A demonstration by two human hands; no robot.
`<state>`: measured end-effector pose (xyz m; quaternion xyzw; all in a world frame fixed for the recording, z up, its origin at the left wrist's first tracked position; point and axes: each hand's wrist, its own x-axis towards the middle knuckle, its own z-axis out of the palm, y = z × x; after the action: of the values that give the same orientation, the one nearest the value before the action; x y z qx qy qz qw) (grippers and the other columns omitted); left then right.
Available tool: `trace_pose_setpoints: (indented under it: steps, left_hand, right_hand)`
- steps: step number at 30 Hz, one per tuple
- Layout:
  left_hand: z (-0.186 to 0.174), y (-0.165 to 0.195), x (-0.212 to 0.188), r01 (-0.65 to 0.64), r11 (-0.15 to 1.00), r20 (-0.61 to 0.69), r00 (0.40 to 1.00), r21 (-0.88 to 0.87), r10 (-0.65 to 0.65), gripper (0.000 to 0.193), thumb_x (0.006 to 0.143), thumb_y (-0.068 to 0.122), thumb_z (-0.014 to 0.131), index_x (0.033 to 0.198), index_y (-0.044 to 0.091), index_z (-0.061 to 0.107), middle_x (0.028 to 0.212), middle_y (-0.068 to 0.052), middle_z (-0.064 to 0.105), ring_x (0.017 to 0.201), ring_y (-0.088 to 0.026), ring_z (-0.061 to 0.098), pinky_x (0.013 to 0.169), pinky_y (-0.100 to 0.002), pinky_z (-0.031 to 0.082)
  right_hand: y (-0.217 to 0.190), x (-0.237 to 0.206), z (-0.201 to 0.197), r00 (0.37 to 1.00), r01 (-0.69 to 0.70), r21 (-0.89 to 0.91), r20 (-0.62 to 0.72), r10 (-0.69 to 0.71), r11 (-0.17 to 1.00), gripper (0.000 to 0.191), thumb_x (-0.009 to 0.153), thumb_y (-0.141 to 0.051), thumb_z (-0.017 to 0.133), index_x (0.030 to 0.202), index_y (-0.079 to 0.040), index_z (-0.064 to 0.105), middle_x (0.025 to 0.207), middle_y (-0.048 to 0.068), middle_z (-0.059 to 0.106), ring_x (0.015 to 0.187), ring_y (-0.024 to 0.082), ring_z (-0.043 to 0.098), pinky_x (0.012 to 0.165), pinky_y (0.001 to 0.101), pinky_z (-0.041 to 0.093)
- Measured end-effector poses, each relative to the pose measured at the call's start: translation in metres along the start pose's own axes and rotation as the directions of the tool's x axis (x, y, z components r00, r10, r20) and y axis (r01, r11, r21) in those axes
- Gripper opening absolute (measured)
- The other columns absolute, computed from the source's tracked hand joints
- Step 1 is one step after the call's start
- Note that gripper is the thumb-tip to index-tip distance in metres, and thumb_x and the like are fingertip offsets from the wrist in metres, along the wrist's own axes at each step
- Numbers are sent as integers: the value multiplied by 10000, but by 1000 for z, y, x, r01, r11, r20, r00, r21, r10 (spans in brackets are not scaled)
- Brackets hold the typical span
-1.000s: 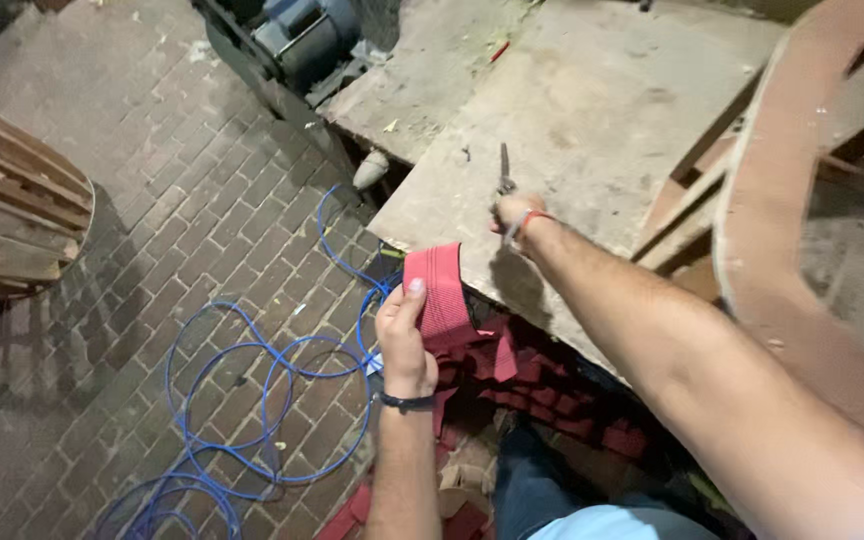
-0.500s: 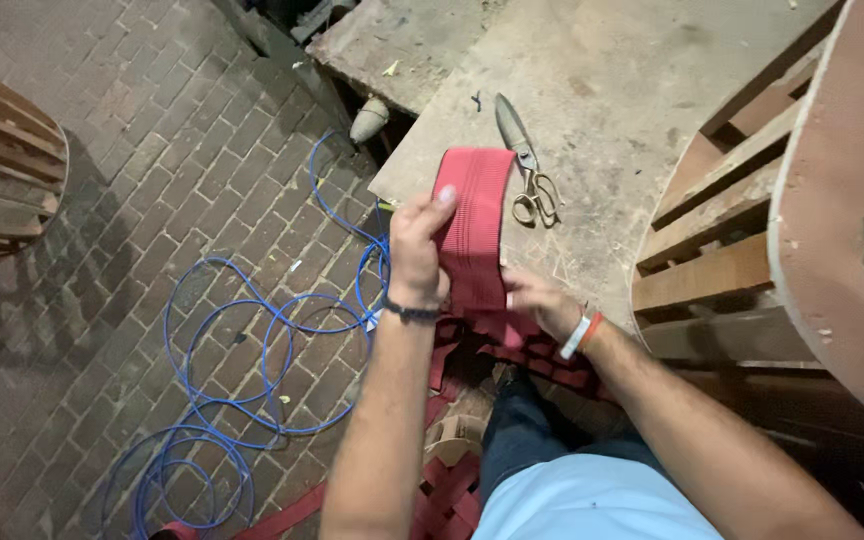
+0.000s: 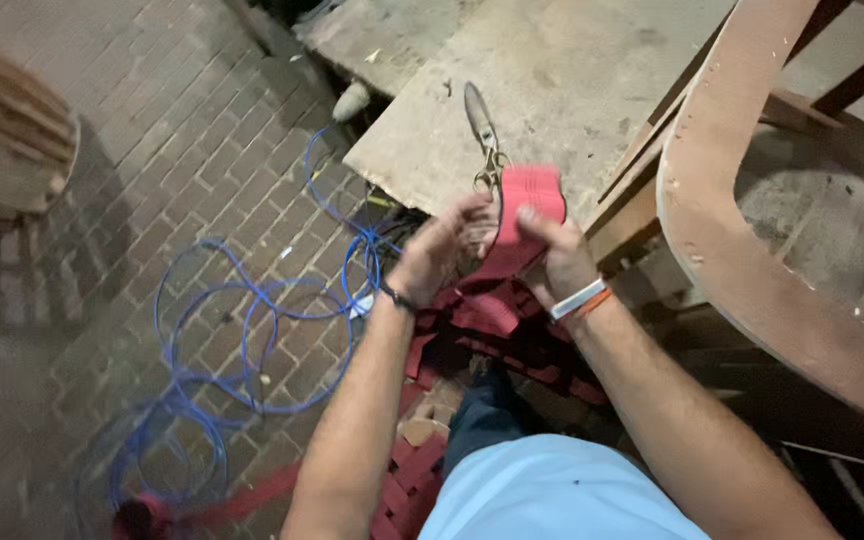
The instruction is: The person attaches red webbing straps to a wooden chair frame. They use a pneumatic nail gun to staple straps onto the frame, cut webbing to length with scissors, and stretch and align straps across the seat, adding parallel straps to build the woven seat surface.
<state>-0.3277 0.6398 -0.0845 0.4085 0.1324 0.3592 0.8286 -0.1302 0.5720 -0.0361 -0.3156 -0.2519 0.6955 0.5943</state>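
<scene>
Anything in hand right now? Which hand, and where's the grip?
Both. The right hand pinches the red strap below its free upper end, thumb on its face. The left hand is at the strap's left edge; its grip is unclear. The scissors lie untouched.

Dim, warm indoor light falls from above and lands brightest on the pale wooden board (image 3: 552, 90), while the brick floor (image 3: 152, 150) sinks into brownish gloom toward the left and bottom edges. A soft dark shadow spreads on the bricks beside the slatted wooden piece (image 3: 2, 130) at left. The whole view is grainy and slightly smeared, most of all at both hands.
</scene>
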Motion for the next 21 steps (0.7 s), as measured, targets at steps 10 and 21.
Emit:
trace_pose_setpoints:
  steps: [10,21]
  left_hand:
    - [118,-134,-116,79,877,-350,931,475,106,436,971,354,731,1236,13,667,1168,-25,685,1071,-106,597,979,-300,498]
    - [237,-189,-198,-418,897,-869,382,142,315,333,860,107,811,1168,33,708,1100,-45,747,983,-153,699,899,-333,558]
  right_hand:
    - [17,-57,9,947,-277,57,184,262,959,318,1023,-297,621,1128,-5,687,1050,132,740,925,239,729,881,404,599]
    - [81,-149,0,665,-485,-445,371,648,753,511,1038,-456,519,1183,4,687,1095,144,749,979,259,721,929,379,568]
